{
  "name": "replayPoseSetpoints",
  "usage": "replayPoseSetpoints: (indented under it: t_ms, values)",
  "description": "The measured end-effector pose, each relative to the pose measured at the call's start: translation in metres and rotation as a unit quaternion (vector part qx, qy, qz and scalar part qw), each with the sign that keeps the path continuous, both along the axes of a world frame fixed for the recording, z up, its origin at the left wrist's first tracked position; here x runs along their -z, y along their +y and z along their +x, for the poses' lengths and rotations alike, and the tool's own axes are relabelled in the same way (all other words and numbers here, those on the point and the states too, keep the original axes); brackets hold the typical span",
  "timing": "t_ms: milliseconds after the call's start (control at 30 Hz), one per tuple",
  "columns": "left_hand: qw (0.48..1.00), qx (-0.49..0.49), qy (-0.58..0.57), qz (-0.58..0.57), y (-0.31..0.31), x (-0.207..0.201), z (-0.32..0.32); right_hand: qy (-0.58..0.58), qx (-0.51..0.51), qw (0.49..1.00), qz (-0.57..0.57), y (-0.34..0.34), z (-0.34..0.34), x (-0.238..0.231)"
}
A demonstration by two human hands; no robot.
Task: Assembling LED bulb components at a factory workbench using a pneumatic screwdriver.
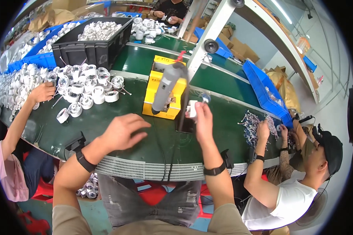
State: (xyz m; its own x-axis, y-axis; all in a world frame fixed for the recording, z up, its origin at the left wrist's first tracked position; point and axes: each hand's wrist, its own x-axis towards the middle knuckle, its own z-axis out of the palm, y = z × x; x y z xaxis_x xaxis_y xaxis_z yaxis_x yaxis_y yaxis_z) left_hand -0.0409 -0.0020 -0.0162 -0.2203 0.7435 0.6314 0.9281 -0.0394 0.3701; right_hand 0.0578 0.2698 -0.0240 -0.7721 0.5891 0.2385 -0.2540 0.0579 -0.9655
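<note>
My left hand [126, 131] hovers over the green work surface with its fingers apart, and nothing is in it. Between the thumb and fingers of my right hand [203, 121] is a small white plastic part [192, 109]; the fingers hide some of it. A shiny round piece [205, 98] shows just beyond those fingertips, and I cannot tell whether it belongs to the part. Left of that hand, a grey electric screwdriver [166, 88] hangs tip down in front of a yellow box [149, 102]. A dark flat object [185, 125] lies beside the box.
White round housings [86, 101] with wires are heaped at the left, where a co-worker's hand [43, 92] reaches in. Behind stands a black crate [82, 53] of white parts. On the right are wire bundles [249, 127], a blue bin [264, 88] and co-workers. A white post [208, 43] rises behind.
</note>
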Motion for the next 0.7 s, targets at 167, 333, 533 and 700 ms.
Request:
replayPoseSetpoints:
  t_ms: [167,333,533,700]
  values:
    - [0.979,0.054,-0.187,0.055,0.012,0.002,0.017,0.043,-0.187,0.96,0.206,-0.08,0.015,-0.001]
    - [0.936,0.051,-0.347,0.017,0.012,0.012,0.012,0.026,-0.175,0.968,0.176,-0.09,0.014,0.003]
    - [0.953,0.028,-0.294,0.073,0.008,0.003,0.014,0.079,-0.242,0.947,0.197,-0.073,0.009,-0.004]
    - [0.981,0.034,-0.176,0.081,0.009,-0.003,0.007,-0.098,-0.302,0.93,-0.187,-0.055,0.006,-0.001]
